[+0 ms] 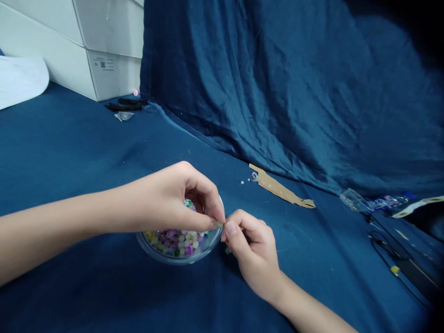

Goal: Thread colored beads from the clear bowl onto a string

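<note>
Over a clear round bowl of mixed beads, my left hand pinches a small pale green bead between thumb and forefinger. The beads are purple, white, yellow and green. My right hand meets it just past the bowl's right rim, thumb pressed against the curled forefinger. Whatever thin thing that pinch holds is too small to make out. Just below the right fingers shows another pale bead; whether it hangs or lies on the cloth I cannot tell.
Blue cloth covers the surface and rises as a curtain behind. White boxes stand at the back left. A torn cardboard strip lies beside a small cluster of beads. To the right are a clear plastic package and a black cable.
</note>
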{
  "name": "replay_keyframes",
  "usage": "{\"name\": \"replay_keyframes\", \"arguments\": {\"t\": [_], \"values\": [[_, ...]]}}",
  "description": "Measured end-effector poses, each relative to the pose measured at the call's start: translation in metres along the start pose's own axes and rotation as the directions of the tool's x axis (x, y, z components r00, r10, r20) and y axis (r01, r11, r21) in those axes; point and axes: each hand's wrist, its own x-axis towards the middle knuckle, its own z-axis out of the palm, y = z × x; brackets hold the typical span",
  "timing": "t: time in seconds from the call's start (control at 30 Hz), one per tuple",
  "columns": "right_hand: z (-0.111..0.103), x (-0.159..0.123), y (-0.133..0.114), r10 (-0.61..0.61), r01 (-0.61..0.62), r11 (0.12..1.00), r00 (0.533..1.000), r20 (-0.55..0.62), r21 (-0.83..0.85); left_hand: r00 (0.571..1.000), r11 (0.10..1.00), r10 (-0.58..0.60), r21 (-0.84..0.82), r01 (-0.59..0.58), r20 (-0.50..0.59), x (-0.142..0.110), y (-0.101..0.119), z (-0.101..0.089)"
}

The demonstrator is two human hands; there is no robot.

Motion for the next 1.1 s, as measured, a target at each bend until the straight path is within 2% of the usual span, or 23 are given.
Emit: {"name": "replay_keyframes", "arguments": {"t": [0.2, 0.43, 0.53, 0.63, 0.7, 0.77, 0.87, 1.0, 1.1], "values": [[0.0, 0.001, 0.002, 0.03, -0.03, 0.999, 0.999, 0.015, 0.017, 1.0, 0.997, 0.012, -0.081, -0.01, 0.021, -0.001, 0.002, 0.0], [0.002, -0.004, 0.012, 0.068, -0.076, 0.98, 0.997, 0.047, 0.186, 0.997, 0.992, 0.046, -0.114, -0.053, -0.059, -0.003, 0.004, 0.0], [0.001, -0.004, 0.011, 0.042, -0.056, 0.981, 0.996, 0.078, 0.184, 0.992, 0.991, 0.063, -0.11, -0.075, -0.106, -0.005, 0.006, 0.004], [-0.001, -0.003, 0.007, -0.026, 0.019, 0.994, 0.998, 0.064, 0.104, 0.986, 0.99, 0.087, -0.096, -0.102, -0.142, -0.006, 0.011, 0.006], [-0.002, -0.001, 0.006, -0.104, 0.105, 0.992, 0.995, -0.006, 0.067, 0.98, 0.992, 0.128, 0.001, -0.129, -0.154, -0.007, 0.013, 0.004], [-0.002, 0.001, 0.007, -0.167, 0.177, 0.981, 0.979, -0.117, 0.081, 0.97, 0.959, 0.205, 0.224, -0.172, -0.134, -0.007, 0.011, -0.002], [0.0, 0.004, 0.012, -0.16, 0.222, 0.951, 0.948, -0.275, 0.215, 0.961, 0.787, 0.273, 0.583, -0.2, -0.039, -0.008, 0.003, -0.014], [0.002, 0.008, 0.013, -0.044, 0.195, 0.878, 0.942, -0.332, 0.437, 0.987, 0.578, 0.159, 0.807, -0.121, 0.035, -0.01, -0.009, -0.024], [0.002, 0.007, 0.011, 0.002, 0.167, 0.863, 0.943, -0.333, 0.477, 0.995, 0.506, 0.086, 0.859, -0.08, 0.042, -0.013, -0.012, -0.025]]}}
